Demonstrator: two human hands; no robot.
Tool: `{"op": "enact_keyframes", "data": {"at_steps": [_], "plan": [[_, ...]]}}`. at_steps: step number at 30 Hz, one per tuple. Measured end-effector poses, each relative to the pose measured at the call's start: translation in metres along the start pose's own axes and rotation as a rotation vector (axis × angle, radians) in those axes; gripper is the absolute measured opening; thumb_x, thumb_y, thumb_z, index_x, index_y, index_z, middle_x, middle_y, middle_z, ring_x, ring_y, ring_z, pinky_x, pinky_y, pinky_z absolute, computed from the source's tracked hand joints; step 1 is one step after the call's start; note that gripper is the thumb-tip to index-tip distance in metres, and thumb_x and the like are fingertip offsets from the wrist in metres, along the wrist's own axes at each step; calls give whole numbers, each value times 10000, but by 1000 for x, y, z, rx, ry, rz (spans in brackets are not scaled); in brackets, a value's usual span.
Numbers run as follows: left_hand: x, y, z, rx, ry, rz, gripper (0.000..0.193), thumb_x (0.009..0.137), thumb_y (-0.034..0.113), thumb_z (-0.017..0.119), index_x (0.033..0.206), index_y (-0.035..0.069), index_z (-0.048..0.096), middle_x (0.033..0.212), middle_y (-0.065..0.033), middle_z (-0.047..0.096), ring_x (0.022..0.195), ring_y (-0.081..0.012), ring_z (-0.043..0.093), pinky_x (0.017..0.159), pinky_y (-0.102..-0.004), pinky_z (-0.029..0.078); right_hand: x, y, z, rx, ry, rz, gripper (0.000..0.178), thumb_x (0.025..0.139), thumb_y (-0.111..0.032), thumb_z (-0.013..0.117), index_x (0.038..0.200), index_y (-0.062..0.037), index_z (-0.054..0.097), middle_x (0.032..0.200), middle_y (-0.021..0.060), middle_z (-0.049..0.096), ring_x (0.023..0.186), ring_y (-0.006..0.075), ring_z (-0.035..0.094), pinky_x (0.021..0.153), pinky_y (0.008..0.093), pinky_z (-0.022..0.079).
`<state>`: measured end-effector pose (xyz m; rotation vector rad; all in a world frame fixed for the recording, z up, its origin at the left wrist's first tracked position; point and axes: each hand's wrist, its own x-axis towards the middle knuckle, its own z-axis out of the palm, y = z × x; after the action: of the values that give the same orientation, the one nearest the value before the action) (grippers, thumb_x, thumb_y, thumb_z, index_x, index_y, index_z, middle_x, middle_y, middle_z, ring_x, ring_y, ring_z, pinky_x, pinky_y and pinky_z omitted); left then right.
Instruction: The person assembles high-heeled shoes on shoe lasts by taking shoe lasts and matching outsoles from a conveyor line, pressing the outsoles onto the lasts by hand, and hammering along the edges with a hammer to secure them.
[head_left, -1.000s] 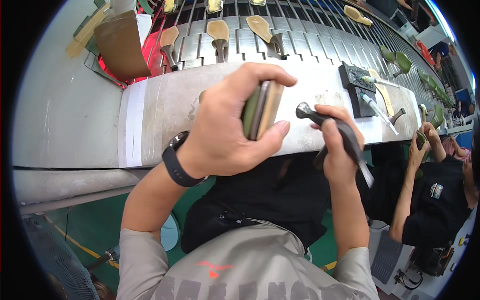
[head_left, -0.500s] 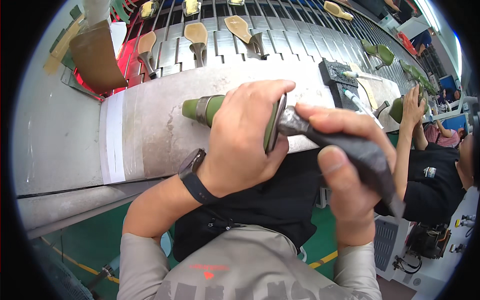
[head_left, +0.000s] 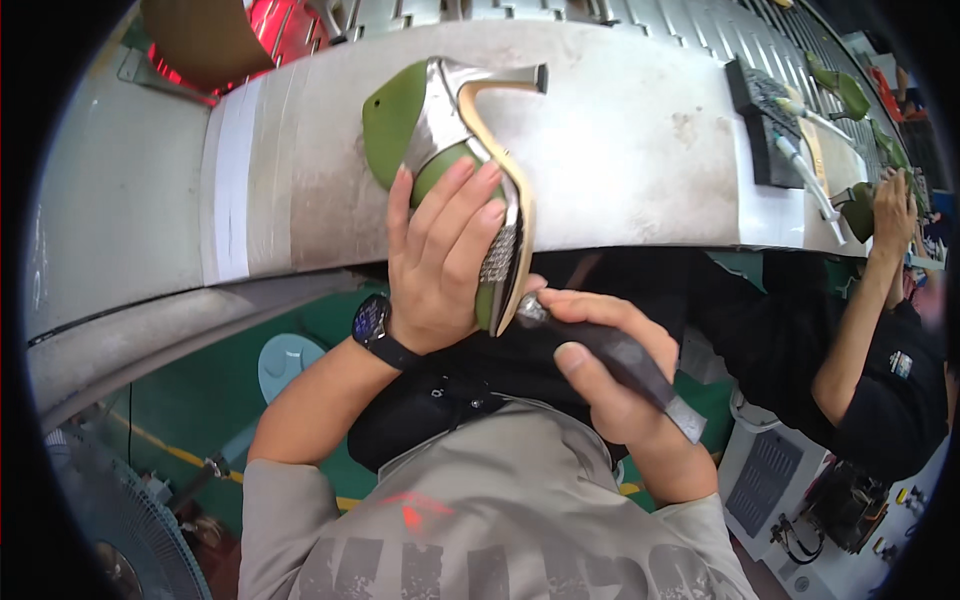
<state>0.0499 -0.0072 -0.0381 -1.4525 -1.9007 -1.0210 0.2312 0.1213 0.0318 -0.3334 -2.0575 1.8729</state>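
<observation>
My left hand (head_left: 445, 225) is wrapped round a high-heeled shoe (head_left: 441, 115) built on a green last (head_left: 388, 125). Its silver heel juts right at the far end, and the tan sole (head_left: 524, 205) faces right. A sparkly band crosses the forepart, whose toe points toward me past the bench edge. My right hand (head_left: 625, 365) grips a hammer (head_left: 620, 357), dark in the middle, with a rounded metal end and a flat, wedge-like one. That rounded end is close by the sole near the toe; whether they touch I cannot tell.
The pale bench (head_left: 620, 140) runs across, with a slatted conveyor (head_left: 640, 15) behind it. A black block (head_left: 765, 120) with white-handled tools stands at the right. Beyond it, a co-worker's hands (head_left: 890, 215) hold another green shoe last. A fan (head_left: 130, 530) stands low at the left.
The shoe has been turned so its heel is at the far end and its toe toward me. My right hand and the hammer have come nearer my body. The view has shifted.
</observation>
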Motion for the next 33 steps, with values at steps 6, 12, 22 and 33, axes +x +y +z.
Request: {"op": "enact_keyframes", "data": {"at_steps": [6,12,22,33], "plan": [[-1,-1,2,15,15,-7,552,984,427,701,1364,77,507,1389,-161,641,1321,-338,593,1220,-616,267,23,-9,-19,76,-34,-33,277,937,22,689,1206,80,659,1263,226,715,1154,251,701,1037,354,522],[-4,-1,-1,26,-30,7,618,944,414,748,1375,71,468,1393,-185,613,1318,-371,585,1217,-626,270,51,-13,-24,246,66,55,319,931,-81,662,1190,105,666,1198,227,741,1108,236,703,1019,352,526],[1,2,6,-4,21,-58,336,985,109,667,1293,122,533,1362,-89,673,1285,-273,625,1219,-605,296,101,-45,-31,-35,-146,258,433,835,-239,686,1087,113,677,1133,290,740,1089,328,724,1024,405,540],[3,5,1,-39,-1,-106,325,981,116,673,1276,128,538,1341,-69,686,1278,-250,630,1231,-592,285,73,-40,-24,-225,-244,-88,427,880,-276,808,1068,92,699,1101,280,742,1054,350,739,968,427,568]]}}
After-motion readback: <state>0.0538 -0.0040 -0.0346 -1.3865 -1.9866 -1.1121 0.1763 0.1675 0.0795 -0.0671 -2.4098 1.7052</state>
